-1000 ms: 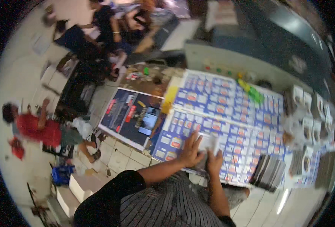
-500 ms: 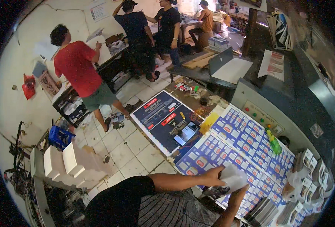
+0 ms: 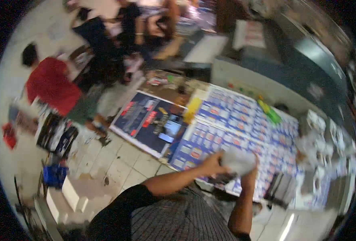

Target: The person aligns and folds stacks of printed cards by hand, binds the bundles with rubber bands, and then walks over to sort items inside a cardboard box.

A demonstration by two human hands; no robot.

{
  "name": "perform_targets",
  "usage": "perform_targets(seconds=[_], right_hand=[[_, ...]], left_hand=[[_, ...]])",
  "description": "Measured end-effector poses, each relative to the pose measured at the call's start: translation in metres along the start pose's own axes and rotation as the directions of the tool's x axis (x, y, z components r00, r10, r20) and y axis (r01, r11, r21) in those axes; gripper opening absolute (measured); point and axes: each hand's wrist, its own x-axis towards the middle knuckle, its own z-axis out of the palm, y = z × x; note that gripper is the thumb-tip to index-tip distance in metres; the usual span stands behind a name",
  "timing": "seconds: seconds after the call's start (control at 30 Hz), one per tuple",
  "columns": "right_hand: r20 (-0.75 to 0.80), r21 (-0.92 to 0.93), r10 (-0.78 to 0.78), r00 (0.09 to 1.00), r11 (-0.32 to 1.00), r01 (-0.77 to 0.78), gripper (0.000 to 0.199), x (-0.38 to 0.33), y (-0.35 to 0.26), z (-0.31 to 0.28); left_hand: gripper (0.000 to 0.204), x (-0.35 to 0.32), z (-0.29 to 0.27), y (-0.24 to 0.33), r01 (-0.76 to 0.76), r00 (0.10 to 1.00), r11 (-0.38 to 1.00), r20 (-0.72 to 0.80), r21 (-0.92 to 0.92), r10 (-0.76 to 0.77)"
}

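Observation:
A whitish, cloudy bundle (image 3: 238, 161), perhaps something wrapped in thin plastic, is held up between my two hands over the near edge of the printed sheets. My left hand (image 3: 213, 164) grips its left side, with the thumb up against it. At its right side my right hand (image 3: 250, 176) is closed round the edge. A darker part shows at the bundle's lower left. Blur hides what is inside. Beneath lie large sheets (image 3: 210, 138) printed with blue and white label-like shapes.
Farther left on the table are a dark printed board (image 3: 140, 120) and a phone (image 3: 170, 129). A green bottle (image 3: 271, 114) lies on the sheets' far side. Grey stacks (image 3: 281, 186) and plastic-wrapped bundles (image 3: 316, 140) stand at right. A person in red (image 3: 55, 86) and others are beyond.
The whole view has swung, so the table and people appear farther left and are blurred. My hands still hold the whitish bundle; more of my right forearm shows.

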Motion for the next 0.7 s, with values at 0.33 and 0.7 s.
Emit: perform_targets(seconds=[0.33, 0.7], right_hand=[[0.312, 0.006, 0.151, 0.938, 0.987, -0.161, 0.114, -0.024, 0.008, 0.002], [0.416, -0.085, 0.308, 0.856, 0.950, -0.300, 0.120, -0.027, -0.006, -0.001]], left_hand=[[0.116, 0.017, -0.014, -0.036, -0.090, 0.948, 0.995, 0.304, -0.038, 0.097], [0.135, 0.025, -0.019, -0.037, -0.051, 0.896, 0.988, 0.444, 0.146, -0.019]])
